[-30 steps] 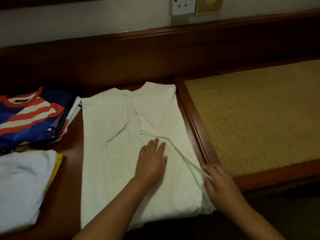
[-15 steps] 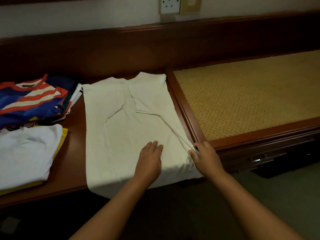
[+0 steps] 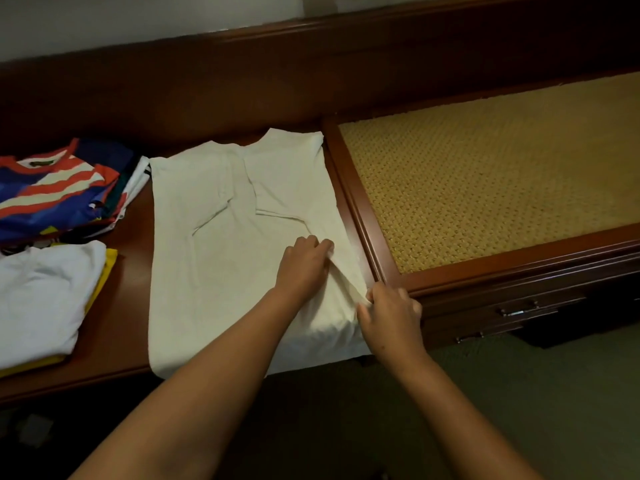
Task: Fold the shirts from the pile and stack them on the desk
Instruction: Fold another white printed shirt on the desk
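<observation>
The left hand [image 3: 304, 263] lies on the cream shirt [image 3: 221, 251] with its fingers bent and its fingertips [image 3: 325, 245] nipping a ridge of cloth near the shirt's right side. The right hand [image 3: 389, 311] sits just beside it, nearer the front edge, its thumb and fingers pinching the lower end of that same raised fold, so both hands are clamped on the one shirt and a taut crease runs between them. The cream shirt lies flat on the dark wooden bench [image 3: 117, 299], neckline away from the person, both sleeves already turned in over the body, and its hem hanging slightly over the bench's front edge. Its right side lies along the raised wooden frame of a woven cane panel [image 3: 485, 181] that fills the right part of the surface. Left of the shirt, near the front, rests a folded white shirt [image 3: 41, 299] on top of a yellow one [image 3: 107, 271] whose edge shows beneath it. Behind those is a pile of garments topped by a blue shirt with red and white stripes [image 3: 52, 199]. Below the cane panel, drawer fronts with metal handles [image 3: 519, 311] face the carpeted floor [image 3: 519, 393]. A dark wooden backboard [image 3: 242, 81] runs along the wall behind everything.
</observation>
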Tool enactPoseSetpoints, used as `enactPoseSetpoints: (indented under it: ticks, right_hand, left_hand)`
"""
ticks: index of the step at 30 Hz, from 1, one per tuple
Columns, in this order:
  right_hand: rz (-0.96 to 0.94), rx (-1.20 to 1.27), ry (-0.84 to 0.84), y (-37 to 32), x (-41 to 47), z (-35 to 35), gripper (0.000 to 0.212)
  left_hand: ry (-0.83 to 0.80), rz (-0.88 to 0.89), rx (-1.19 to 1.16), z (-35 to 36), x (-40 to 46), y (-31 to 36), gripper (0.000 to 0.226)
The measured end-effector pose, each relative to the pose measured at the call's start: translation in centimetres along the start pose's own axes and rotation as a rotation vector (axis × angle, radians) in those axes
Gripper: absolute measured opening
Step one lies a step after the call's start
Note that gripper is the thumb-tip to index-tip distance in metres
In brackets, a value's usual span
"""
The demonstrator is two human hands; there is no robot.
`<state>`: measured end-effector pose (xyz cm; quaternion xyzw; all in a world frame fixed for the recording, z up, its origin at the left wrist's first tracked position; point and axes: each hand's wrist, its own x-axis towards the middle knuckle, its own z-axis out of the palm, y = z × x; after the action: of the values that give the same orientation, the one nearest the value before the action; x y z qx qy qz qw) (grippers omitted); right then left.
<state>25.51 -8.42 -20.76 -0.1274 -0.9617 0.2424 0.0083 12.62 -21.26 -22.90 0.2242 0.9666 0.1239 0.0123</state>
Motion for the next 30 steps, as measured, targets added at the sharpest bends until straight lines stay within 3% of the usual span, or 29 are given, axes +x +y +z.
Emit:
enactPoseSetpoints:
  ticks: [8,13,18,21,24,27,30]
  right_hand:
    - [0.182,0.275,-0.269,2.2,-3.8,1.4,0.028]
    - [0.218,0.212,-0.192,3.0,-6.9,1.9,0.022]
    - [-0.053,0.279,-0.518,1.4,-12.6,3.1,0.02]
    - [0.033,0.321,-0.638,2.7,-13.0,3.8,0.023]
    - [0.255,0.481,-0.466,4.4,-11.9,4.5,0.024]
    - [0.377,0.608,-0.255,5.0,-9.3,5.5,0.019]
    - [0.476,0.671,-0.194,4.3,-5.6,6.5,0.038]
  left_hand:
    - [0.116,-0.082,-0.128,0.5,1.1,-0.3,0.017]
    - [0.118,-0.168,-0.172,-0.1,2.1,-0.5,0.021]
    - [0.089,-0.26,-0.415,-2.0,0.0,-0.2,0.026]
    - [0.186,-0.337,-0.591,-2.7,-4.8,-0.7,0.025]
    - [0.288,-0.561,-0.824,-1.7,-12.1,-2.0,0.015]
    - [0.25,-0.863,-0.952,1.2,-19.6,-3.6,0.016]
    - [0.239,-1.159,-0.989,4.0,-24.7,-6.1,0.022]
